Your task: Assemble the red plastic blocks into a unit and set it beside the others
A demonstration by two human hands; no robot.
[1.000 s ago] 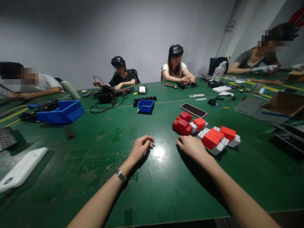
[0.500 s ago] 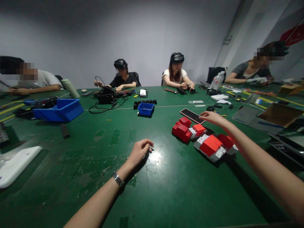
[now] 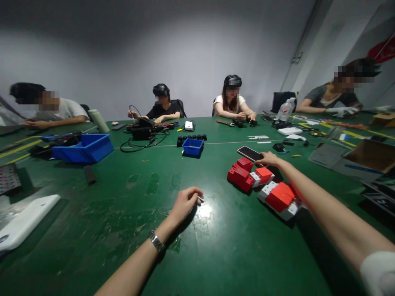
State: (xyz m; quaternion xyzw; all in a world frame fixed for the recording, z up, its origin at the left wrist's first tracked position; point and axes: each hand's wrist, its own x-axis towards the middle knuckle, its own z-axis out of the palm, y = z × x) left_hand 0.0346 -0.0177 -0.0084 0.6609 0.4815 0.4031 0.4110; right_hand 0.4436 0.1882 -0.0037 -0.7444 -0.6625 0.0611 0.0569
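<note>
A phone (image 3: pixel 249 153) with a dark screen and a pale pink edge lies flat on the green table. At its near right end is my right hand (image 3: pixel 269 159), with thumb and fingers closed around the phone's end. Red and white plastic blocks (image 3: pixel 279 195) sit just below that hand, partly covered by my forearm, and a darker red block (image 3: pixel 240 176) stands to their left. My left hand (image 3: pixel 185 201), with a metal watch on the wrist, rests on the table, fingers curled together. A small pale bit shows at its fingertips, too small to name.
A small blue bin (image 3: pixel 193 147) stands mid-table before several black parts. Larger blue bins (image 3: pixel 92 150) are at left, near a white device (image 3: pixel 27 222). An open cardboard box (image 3: pixel 367 158) lies at right. Several people (image 3: pixel 234 100) sit around the table.
My right hand has come down from above the phone's end and closed on it. My left hand stays put on the table. The view has shifted slightly.
</note>
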